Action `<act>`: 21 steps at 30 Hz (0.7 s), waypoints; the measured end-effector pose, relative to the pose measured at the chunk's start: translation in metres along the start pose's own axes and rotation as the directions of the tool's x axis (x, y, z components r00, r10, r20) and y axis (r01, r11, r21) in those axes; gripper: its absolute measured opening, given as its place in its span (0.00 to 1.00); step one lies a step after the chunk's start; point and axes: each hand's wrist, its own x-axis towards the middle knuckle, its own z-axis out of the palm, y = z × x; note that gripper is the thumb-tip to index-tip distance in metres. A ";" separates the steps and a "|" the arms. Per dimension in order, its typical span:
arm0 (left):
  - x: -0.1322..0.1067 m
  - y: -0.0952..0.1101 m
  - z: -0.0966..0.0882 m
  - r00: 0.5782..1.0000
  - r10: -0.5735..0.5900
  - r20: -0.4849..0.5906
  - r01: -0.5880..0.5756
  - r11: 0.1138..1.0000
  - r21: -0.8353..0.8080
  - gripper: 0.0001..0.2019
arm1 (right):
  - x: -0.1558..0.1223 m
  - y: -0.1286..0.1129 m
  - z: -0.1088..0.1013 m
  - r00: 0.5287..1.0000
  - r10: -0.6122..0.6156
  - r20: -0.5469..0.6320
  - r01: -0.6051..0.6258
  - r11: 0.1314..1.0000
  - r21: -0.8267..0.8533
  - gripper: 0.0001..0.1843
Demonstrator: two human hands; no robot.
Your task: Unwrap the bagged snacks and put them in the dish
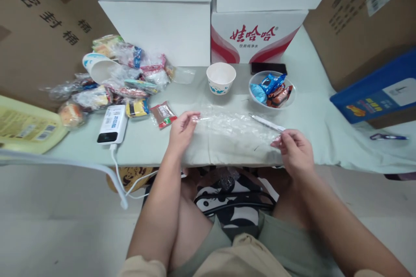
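Note:
A clear plastic bag [234, 127] is stretched flat and low over the table's front, between my two hands. My left hand [184, 132] pinches its left end between thumb and fingers. At the other end, my right hand [295, 147] grips the bag's corner with closed fingers. A white pen [266, 122] lies just beyond the bag, close to my right fingertips. Left of my left hand is a small red-edged packet [163, 114] with brown contents. Beyond the bag stands a white paper cup [221, 78], upright, beside a clear bowl [290, 99] holding blue and brown wrapped snacks [271, 88].
Wrapped snacks [130, 84] are heaped at the left around a tipped paper cup [97, 68]. A white power bank [112, 124] has a cable hanging over the edge. A dark phone [268, 68] lies behind the bowl. Boxes [256, 37] wall the back; a blue pen [388, 137] lies right.

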 end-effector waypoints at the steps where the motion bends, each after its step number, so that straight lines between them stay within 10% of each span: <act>1: 0.003 -0.001 0.002 0.999 0.025 0.028 -0.025 0.999 0.021 0.16 | 0.004 -0.002 0.005 0.999 0.028 -0.021 -0.027 0.998 0.065 0.15; 8: 0.018 -0.021 0.020 0.979 -0.192 -0.062 0.192 0.981 -0.004 0.15 | -0.002 0.002 0.019 0.993 0.113 -0.043 -0.108 0.988 0.108 0.28; 15: 0.024 -0.018 0.021 0.965 -0.149 -0.217 0.227 0.886 0.405 0.17 | -0.013 0.007 0.044 0.994 0.098 -0.050 -0.097 0.995 0.010 0.34; 21: 0.020 -0.023 0.003 0.976 -0.210 -0.061 0.219 0.942 0.255 0.20 | 0.004 0.009 0.056 0.963 0.151 -0.224 -0.159 0.987 -0.017 0.32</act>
